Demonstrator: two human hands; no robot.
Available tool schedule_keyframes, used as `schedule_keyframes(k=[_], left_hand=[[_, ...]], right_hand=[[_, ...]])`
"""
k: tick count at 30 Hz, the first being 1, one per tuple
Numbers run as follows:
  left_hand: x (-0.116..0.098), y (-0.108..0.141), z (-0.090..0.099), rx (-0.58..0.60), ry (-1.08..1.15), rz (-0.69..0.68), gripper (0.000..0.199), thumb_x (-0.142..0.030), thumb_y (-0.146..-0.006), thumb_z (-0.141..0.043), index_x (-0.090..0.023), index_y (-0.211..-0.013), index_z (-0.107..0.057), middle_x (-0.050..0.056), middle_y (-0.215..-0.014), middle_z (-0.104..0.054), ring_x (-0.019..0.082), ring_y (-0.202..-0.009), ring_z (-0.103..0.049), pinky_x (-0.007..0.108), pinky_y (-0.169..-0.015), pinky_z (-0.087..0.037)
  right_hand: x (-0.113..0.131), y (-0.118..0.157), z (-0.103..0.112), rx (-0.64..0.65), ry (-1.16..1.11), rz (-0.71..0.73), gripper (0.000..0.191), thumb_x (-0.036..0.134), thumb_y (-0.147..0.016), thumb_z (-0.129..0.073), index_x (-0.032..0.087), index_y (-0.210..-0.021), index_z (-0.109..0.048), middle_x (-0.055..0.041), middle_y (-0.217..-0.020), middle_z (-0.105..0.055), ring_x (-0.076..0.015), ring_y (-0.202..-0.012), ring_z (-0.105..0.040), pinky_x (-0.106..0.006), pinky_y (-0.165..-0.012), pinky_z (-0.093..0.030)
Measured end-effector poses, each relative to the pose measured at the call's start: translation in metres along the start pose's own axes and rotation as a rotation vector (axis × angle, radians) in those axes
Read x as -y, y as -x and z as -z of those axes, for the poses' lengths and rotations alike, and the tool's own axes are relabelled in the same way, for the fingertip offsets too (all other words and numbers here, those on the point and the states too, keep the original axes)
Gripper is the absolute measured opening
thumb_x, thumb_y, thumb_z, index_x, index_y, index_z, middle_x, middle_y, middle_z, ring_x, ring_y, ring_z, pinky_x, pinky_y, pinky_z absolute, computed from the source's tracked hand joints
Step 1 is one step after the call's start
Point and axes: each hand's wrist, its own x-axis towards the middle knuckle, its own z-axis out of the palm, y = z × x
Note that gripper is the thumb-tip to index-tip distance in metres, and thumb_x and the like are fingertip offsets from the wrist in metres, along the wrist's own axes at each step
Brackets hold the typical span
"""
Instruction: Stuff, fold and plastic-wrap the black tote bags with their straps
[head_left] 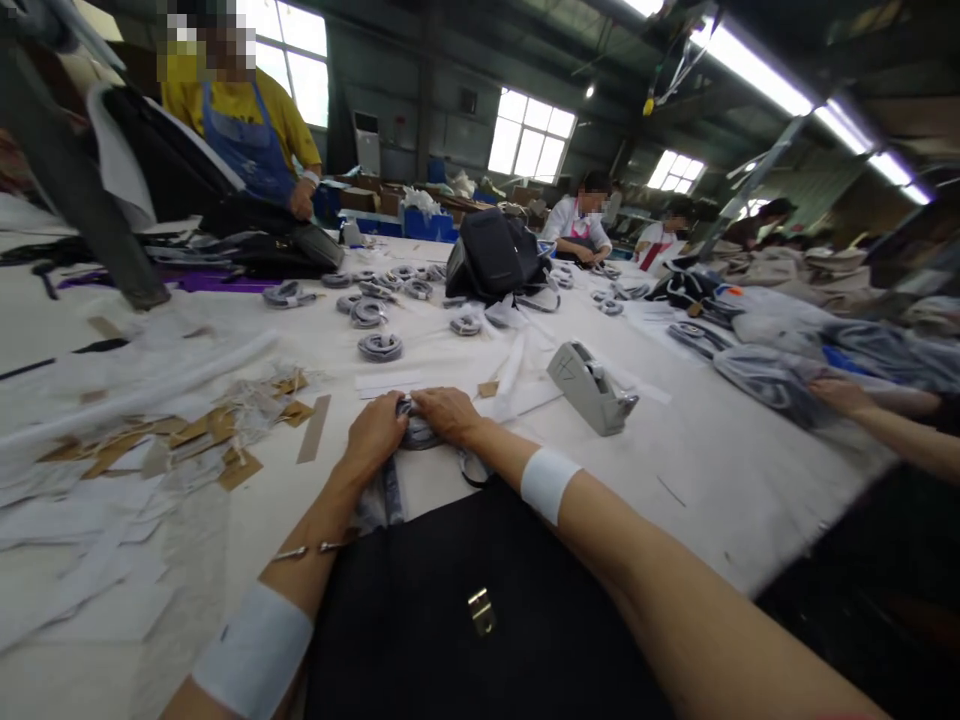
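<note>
Item: coiled grey strap, on the white table, just beyond a black flap bag with gold-coloured clasp. Position: between both hands, neither nearer; outline roundish, no clear long axis. Left hand: fingers curled on its left edge. Right hand: fingers bent narrowly over its right and far side. Writing: handwritten mark on grey tape dispenser, not legible; no readable brands or labels.

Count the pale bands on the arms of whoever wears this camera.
2: one pale band around the left forearm, another pale band around the right forearm.
</note>
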Motion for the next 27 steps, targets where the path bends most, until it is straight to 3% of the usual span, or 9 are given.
schedule_keyframes(k=[4, 7, 10, 13, 17, 20, 22, 24, 27], left_hand=[[-0.001, 0.0, -0.004, -0.066, 0.026, -0.024, 0.041, -0.016, -0.08, -0.046, -0.016, -0.119, -0.056, 0.014, -0.12, -0.062, 0.028, -0.111, -0.056, 0.039, -0.098, -0.04], [-0.004, -0.001, -0.001, -0.061, 0.081, -0.042, 0.038, -0.014, -0.079, -0.047, -0.014, -0.115, -0.058, 0.015, -0.118, -0.063, 0.028, -0.111, -0.057, 0.038, -0.1, -0.039], [-0.006, 0.004, 0.015, -0.065, 0.126, -0.049, 0.041, -0.021, -0.078, -0.057, -0.01, -0.118, -0.055, 0.016, -0.123, -0.06, 0.027, -0.116, -0.054, 0.035, -0.102, -0.038], [0.0, 0.028, 0.041, -0.084, 0.149, -0.012, 0.049, -0.032, -0.08, -0.062, -0.004, -0.119, -0.052, 0.02, -0.13, -0.055, 0.03, -0.125, -0.046, 0.036, -0.106, -0.032], [0.02, 0.102, 0.074, -0.009, 0.202, 0.101, 0.047, -0.046, -0.083, -0.055, -0.007, -0.109, -0.058, 0.017, -0.118, -0.062, 0.031, -0.111, -0.056, 0.041, -0.099, -0.04], [0.027, 0.185, 0.091, 0.128, 0.329, 0.241, 0.056, -0.065, -0.075, -0.054, -0.015, -0.1, -0.063, 0.012, -0.101, -0.068, 0.03, -0.095, -0.063, 0.04, -0.084, -0.05], [0.019, 0.241, 0.096, 0.185, 0.53, 0.376, 0.063, -0.073, -0.069, -0.056, -0.018, -0.1, -0.064, 0.011, -0.098, -0.069, 0.029, -0.091, -0.065, 0.039, -0.077, -0.053], [0.001, 0.289, 0.097, 0.198, 0.737, 0.46, 0.068, -0.074, -0.065, -0.061, -0.018, -0.104, -0.064, 0.012, -0.101, -0.07, 0.03, -0.09, -0.066, 0.04, -0.077, -0.054], [-0.03, 0.331, 0.093, 0.184, 0.908, 0.495, 0.073, -0.071, -0.062, -0.068, -0.022, -0.117, -0.061, 0.013, -0.106, -0.07, 0.031, -0.095, -0.066, 0.04, -0.08, -0.054]], right_hand=[[-0.01, 0.012, 0.016, -0.036, 0.037, 0.059, 0.038, 0.036, -0.097, -0.043, 0.019, -0.131, -0.048, -0.0102, -0.132, -0.057, -0.0238, -0.123, -0.05, -0.041, -0.108, -0.028], [-0.023, 0.041, 0.038, -0.076, 0.114, 0.121, 0.046, 0.034, -0.095, -0.048, 0.018, -0.138, -0.044, -0.012, -0.146, -0.043, -0.0255, -0.135, -0.036, -0.043, -0.114, -0.016], [-0.037, 0.086, 0.062, -0.096, 0.1, 0.103, 0.048, 0.03, -0.092, -0.054, 0.016, -0.138, -0.046, -0.0129, -0.146, -0.043, -0.0259, -0.135, -0.038, -0.043, -0.115, -0.018], [-0.057, 0.149, 0.087, -0.109, -0.055, -0.026, 0.046, 0.028, -0.09, -0.056, 0.019, -0.135, -0.051, -0.0098, -0.142, -0.049, -0.0258, -0.13, -0.045, -0.043, -0.111, -0.029], [-0.087, 0.258, 0.113, -0.055, -0.368, -0.359, 0.043, 0.04, -0.084, -0.061, 0.02, -0.122, -0.064, -0.0121, -0.124, -0.064, -0.0307, -0.112, -0.06, -0.048, -0.101, -0.041], [-0.088, 0.341, 0.122, 0.154, -0.787, -0.574, 0.052, 0.049, -0.071, -0.07, 0.021, -0.115, -0.069, -0.0165, -0.113, -0.069, -0.0326, -0.097, -0.067, -0.049, -0.085, -0.05], [-0.069, 0.384, 0.121, 0.286, -1.067, -0.642, 0.066, 0.042, -0.061, -0.079, 0.023, -0.123, -0.064, -0.02, -0.116, -0.066, -0.0304, -0.097, -0.067, -0.043, -0.08, -0.051], [-0.038, 0.41, 0.111, 0.275, -1.167, -0.645, 0.078, 0.03, -0.049, -0.086, 0.024, -0.124, -0.063, -0.0202, -0.118, -0.066, -0.0311, -0.099, -0.067, -0.041, -0.08, -0.051], [0.007, 0.419, 0.087, 0.12, -1.052, -0.581, 0.058, 0.027, -0.053, -0.083, 0.025, -0.11, -0.071, -0.0096, -0.105, -0.072, -0.0306, -0.094, -0.066, -0.04, -0.083, -0.053]])
